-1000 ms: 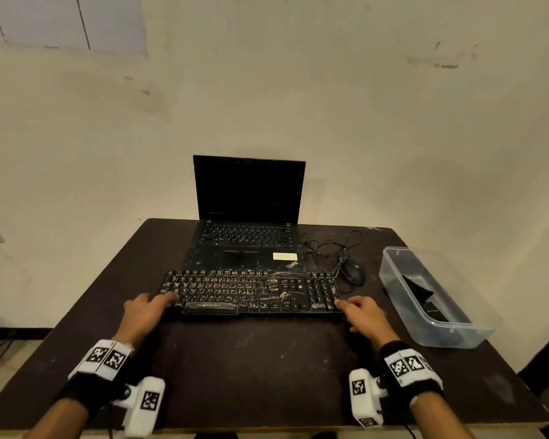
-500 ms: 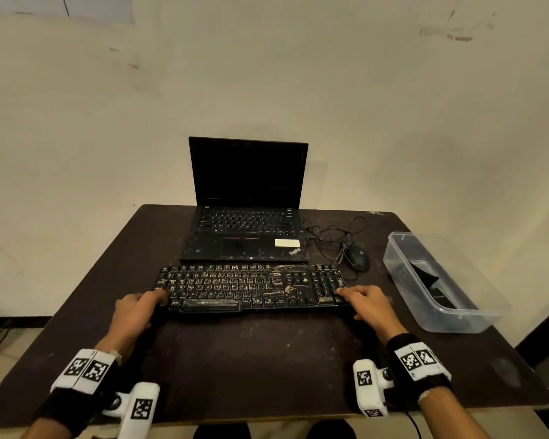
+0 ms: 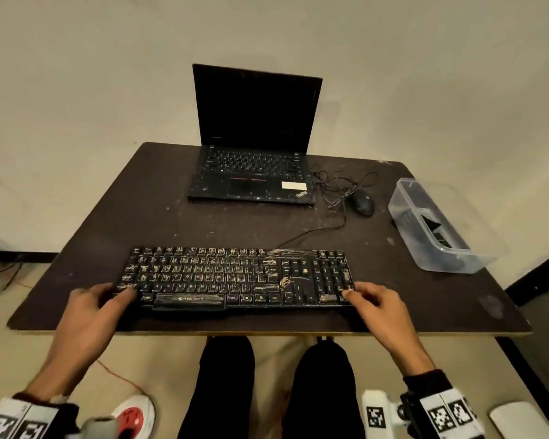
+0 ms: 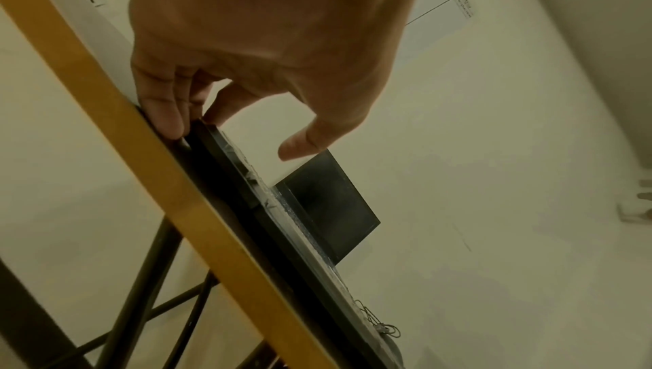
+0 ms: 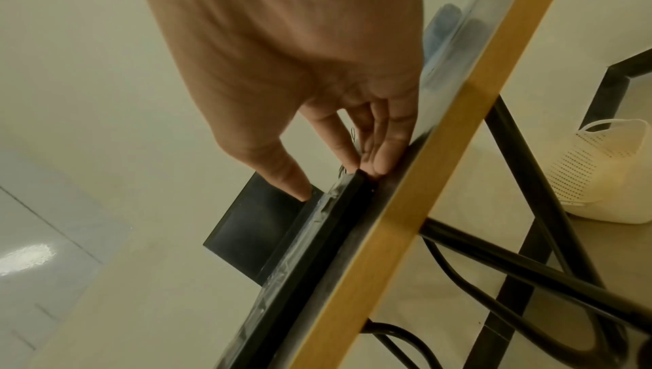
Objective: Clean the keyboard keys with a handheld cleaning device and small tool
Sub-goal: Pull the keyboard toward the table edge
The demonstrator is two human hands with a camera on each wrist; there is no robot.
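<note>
A black keyboard [image 3: 235,277] with scuffed, smeared keys lies near the front edge of the dark table [image 3: 267,226]. My left hand [image 3: 89,308] holds its left front corner, thumb over the keys. In the left wrist view its fingers [image 4: 162,112] curl against the keyboard's [image 4: 282,224] end. My right hand [image 3: 381,305] grips the right front corner. In the right wrist view its fingers [image 5: 381,163] hook the keyboard's [image 5: 317,235] end and the thumb [image 5: 289,177] touches the keys. I see no cleaning device or small tool in either hand.
An open black laptop [image 3: 254,153] stands at the back, with a wired mouse [image 3: 362,202] and tangled cable to its right. A clear plastic container [image 3: 403,217] holding dark items sits at the right edge. My legs [image 3: 229,391] are under the front edge.
Both hands have dragged the keyboard away from the laptop toward the table's front edge. The head view has tilted down, showing my legs and the floor.
</note>
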